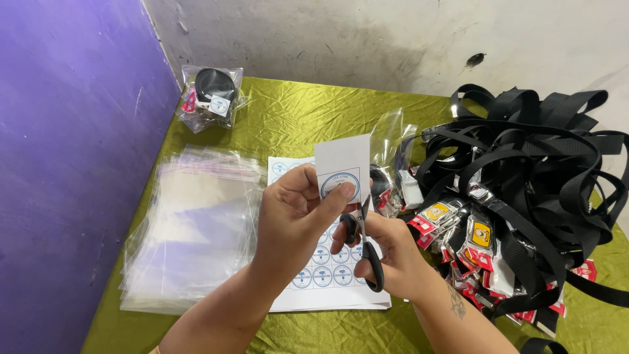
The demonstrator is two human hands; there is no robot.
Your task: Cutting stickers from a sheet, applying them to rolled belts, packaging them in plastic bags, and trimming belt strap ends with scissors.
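Note:
My left hand [295, 213] pinches a small white paper piece [342, 160] that carries a round blue-rimmed sticker, held upright above the table. My right hand [390, 252] grips black-handled scissors [367, 252], with the blades pointing up along the right edge of that paper. Below both hands lies a white sheet of round stickers [321, 272] in rows. Just behind the paper stands a clear plastic bag [393, 151] with a black strap inside.
A stack of empty clear plastic bags [190, 229] lies at the left. A big pile of black straps with red and yellow tags [524, 190] fills the right. One packed bag [213, 95] rests at the far corner on the green cloth [295, 111]. A purple wall stands left.

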